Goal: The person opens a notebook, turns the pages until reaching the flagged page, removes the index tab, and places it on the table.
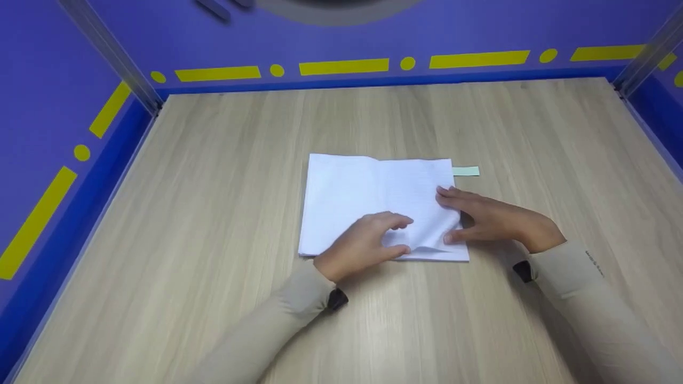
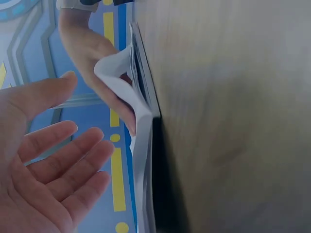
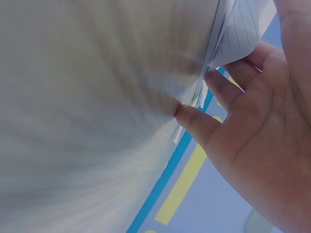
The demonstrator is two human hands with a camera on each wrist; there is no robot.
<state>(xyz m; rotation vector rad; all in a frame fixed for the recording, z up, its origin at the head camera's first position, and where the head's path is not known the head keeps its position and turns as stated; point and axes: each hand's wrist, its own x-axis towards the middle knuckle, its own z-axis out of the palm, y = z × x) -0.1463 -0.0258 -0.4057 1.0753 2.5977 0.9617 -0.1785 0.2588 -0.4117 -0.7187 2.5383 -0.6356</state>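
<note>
Head view shows an open notebook (image 1: 373, 202) lying flat in the middle of the wooden table (image 1: 213, 213), lined pages up, with a pale green tab (image 1: 466, 171) poking out at its far right corner.

Right hand (image 1: 491, 218) is at the notebook's right edge, thumb tucked under the near right corner and fingers lying on top, so it's pinching a few sheets there. Right wrist view backs that up: several page edges (image 3: 197, 99) fan out right at the thumb tip. The top page (image 1: 427, 234) is bowed up off the stack near that corner.

Left hand (image 1: 368, 242) sits on the near middle of the notebook, fingers loosely curved, not gripping anything; from the left wrist view its palm (image 2: 43, 165) is spread wide, a little off the paper.

Progress-wise I'd say it's early in a page turn: the corner is lifted and separated, but the sheet hasn't been swung over toward the left side yet. Everything else on the page lies flat.
</note>
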